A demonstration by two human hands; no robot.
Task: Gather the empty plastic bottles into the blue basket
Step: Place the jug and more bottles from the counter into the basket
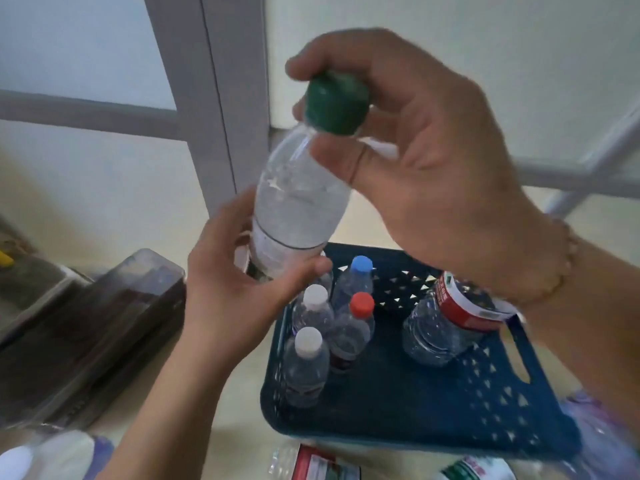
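Note:
I hold a clear plastic bottle (298, 206) with a green cap (334, 103) tilted in the air above the blue basket (398, 407). My left hand (239, 292) grips its lower body. My right hand (426, 168) pinches the green cap with fingers and thumb. Inside the basket stand several small bottles at the left: two with white caps (308, 341), one with a red cap (361, 304), one with a blue cap (362, 264). A larger bottle with a red-and-white label (450, 323) stands at the basket's right, partly behind my right wrist.
A dark transparent box (93, 327) lies on the floor left of the basket. More bottles lie near the bottom edge: a white-capped one (41, 459) at the left and labelled ones (322, 465) in front of the basket. A grey door frame (214, 109) rises behind.

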